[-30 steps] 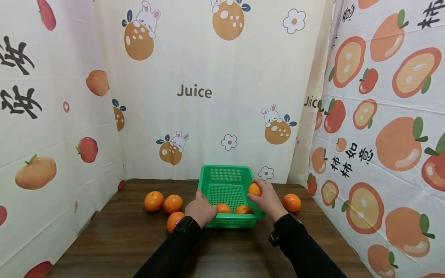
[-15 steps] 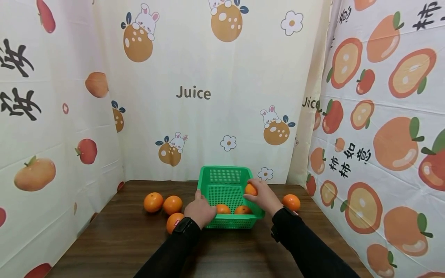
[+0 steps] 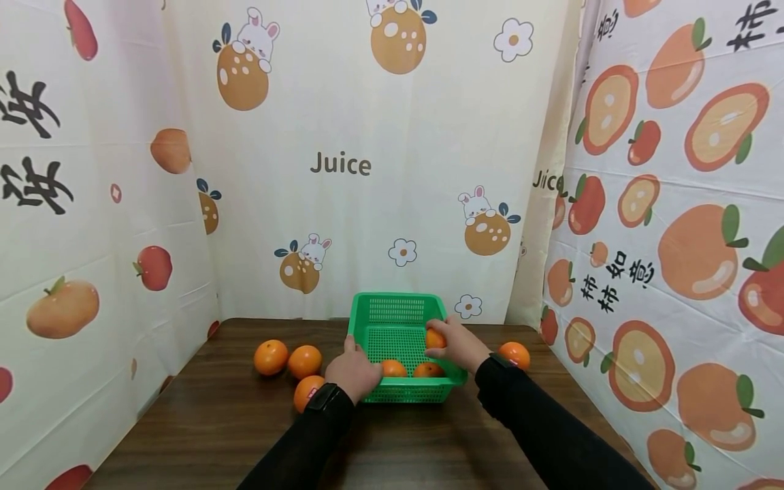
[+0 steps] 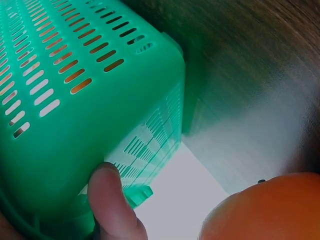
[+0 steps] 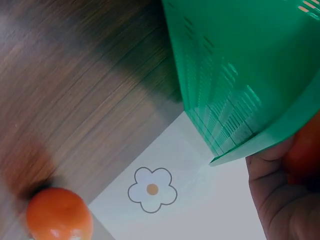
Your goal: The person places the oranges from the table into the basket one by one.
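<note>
Head view's pretty bright and even, with soft light across the pale backdrop [image 3: 429, 122] and only faint, fuzzy shadows on the dark bench [image 3: 184, 422]. Left wrist cam has a big milky glare patch right of centre, and the orange fruit [image 4: 270, 212] at lower right looks kinda soft. Right wrist's dimmer: murky shadow up top beside the green basket [image 5: 260, 60], right grip [image 5: 290, 207] mostly dark at lower right.

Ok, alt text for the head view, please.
The right hand holds an orange at the right side of a green basket while the left hand grips its near left corner. Two oranges lie inside; on the wooden table, three more oranges sit left of the basket and one orange right of it.
</note>
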A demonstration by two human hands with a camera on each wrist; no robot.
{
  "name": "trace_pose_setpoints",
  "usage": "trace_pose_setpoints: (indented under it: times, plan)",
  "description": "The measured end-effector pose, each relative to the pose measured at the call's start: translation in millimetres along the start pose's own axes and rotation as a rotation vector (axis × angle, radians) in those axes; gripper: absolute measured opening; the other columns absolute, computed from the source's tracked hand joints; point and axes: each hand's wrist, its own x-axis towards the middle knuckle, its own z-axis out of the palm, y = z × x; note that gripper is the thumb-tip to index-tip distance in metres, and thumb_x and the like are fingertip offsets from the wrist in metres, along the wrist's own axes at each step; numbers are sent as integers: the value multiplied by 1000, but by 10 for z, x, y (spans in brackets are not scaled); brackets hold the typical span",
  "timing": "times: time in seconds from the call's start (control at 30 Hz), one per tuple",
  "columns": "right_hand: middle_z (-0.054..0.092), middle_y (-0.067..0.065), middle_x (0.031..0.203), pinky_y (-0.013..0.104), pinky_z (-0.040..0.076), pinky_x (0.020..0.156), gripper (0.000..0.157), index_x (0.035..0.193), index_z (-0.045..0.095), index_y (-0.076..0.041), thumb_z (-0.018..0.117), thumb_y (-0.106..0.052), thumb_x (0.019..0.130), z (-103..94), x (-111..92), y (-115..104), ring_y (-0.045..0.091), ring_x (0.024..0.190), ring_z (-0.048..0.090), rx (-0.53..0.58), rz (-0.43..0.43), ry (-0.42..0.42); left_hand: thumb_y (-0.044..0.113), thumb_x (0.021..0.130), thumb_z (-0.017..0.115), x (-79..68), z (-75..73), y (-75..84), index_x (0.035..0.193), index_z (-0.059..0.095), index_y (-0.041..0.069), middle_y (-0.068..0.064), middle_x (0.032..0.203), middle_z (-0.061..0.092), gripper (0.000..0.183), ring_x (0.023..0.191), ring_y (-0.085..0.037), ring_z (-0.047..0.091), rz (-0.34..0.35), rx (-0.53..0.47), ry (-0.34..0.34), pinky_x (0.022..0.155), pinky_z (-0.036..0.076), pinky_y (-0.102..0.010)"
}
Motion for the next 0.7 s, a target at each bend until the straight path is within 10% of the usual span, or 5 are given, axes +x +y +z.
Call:
trace_pose_setpoints:
  times: [0.7]
  plan:
    - [53,9,119,37,46,75,56,145,62,-28,82,-39,94,73,187,-70,23,88,56,-147,-41,-140,45,97,57,-45,-48,9,154,50,-6,-24,174,26,77,62,-23,56,19,-10,-6,60,46,-37]
